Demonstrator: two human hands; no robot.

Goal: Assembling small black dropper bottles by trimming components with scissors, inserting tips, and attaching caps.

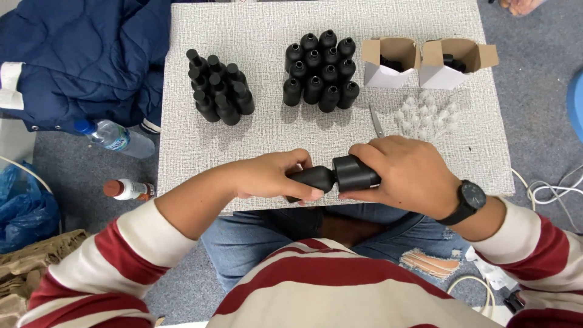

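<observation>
My left hand [274, 176] grips a small black bottle [313, 178] lying sideways at the near edge of the grey board [255, 36]. My right hand [407, 173] wraps around a larger black bottle or cap piece [355, 172] that meets the small bottle's neck. A black watch [470, 197] sits on my right wrist. Farther back on the board stand two clusters of black bottles, one at the left [218, 88] and one in the middle [322, 70].
Two open white cardboard boxes [392, 64] [455, 64] with black parts stand at the back right. Small clear caps [425, 115] and a metal tool [376, 120] lie beside them. A water bottle [115, 138], a brown-capped bottle [127, 189], a blue jacket [85, 54] and cables [549, 191] lie on the floor.
</observation>
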